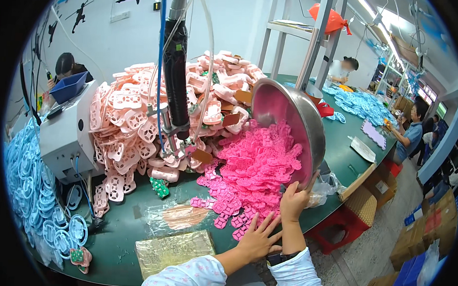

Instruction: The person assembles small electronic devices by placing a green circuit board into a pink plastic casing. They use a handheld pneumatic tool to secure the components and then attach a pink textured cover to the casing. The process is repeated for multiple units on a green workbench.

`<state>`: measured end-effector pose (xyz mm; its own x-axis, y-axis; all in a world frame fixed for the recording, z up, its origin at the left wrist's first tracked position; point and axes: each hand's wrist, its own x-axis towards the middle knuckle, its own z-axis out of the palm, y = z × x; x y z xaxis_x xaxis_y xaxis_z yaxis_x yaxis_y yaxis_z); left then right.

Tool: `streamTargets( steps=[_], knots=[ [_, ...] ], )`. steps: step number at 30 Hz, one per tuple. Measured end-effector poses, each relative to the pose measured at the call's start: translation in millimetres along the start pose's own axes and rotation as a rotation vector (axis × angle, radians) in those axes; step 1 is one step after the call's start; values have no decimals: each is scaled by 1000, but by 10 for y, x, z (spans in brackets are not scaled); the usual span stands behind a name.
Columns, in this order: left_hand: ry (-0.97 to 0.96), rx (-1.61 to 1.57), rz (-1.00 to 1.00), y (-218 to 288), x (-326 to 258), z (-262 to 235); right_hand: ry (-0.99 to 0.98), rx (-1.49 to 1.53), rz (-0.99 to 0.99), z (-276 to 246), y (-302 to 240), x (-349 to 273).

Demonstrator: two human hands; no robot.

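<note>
A large metal bowl [317,131] is tipped on its side at the middle right, its mouth facing left. My right hand [294,203] grips its lower rim. Out of it spills a heap of bright pink openwork plastic pieces [258,161] onto the green table [112,240]. My left hand [256,239] is open, fingers spread, at the near edge of the heap beside a few loose pink pieces. Whether its fingertips touch them I cannot tell. Behind the heap rises a big pile of pale pink plastic parts [126,119].
A gold-wrapped block [175,249] lies in front of me. At left stand a grey machine [65,132] and light blue parts [28,181]. A black-wrapped upright tool [176,75] hangs over the pile. A red stool [332,232] is at right. Other people work farther off.
</note>
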<state>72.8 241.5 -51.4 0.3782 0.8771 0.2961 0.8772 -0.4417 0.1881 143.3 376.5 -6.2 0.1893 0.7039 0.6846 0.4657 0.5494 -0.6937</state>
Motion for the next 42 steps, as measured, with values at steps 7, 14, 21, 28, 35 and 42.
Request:
streamTargets(
  steps=[7,14,21,28,35,42],
  knots=[
    [-71,111,-55,2,31,-78,44,-105,-172,-71,59,366],
    [16,85,-88,25,-15,-84,13,-37,-192,-68,140,462],
    [23,76,-84,67,-54,-166,47,103,77,-192,-51,452],
    [44,-9,-110,150,-285,-629,162,517,412,-757,442,1184],
    [159,-57,-191,129,-514,-944,287,765,679,-1274,1392,1974],
    [165,-136,-307,1,-829,-992,267,954,982,-1359,2030,2047]
  ],
)
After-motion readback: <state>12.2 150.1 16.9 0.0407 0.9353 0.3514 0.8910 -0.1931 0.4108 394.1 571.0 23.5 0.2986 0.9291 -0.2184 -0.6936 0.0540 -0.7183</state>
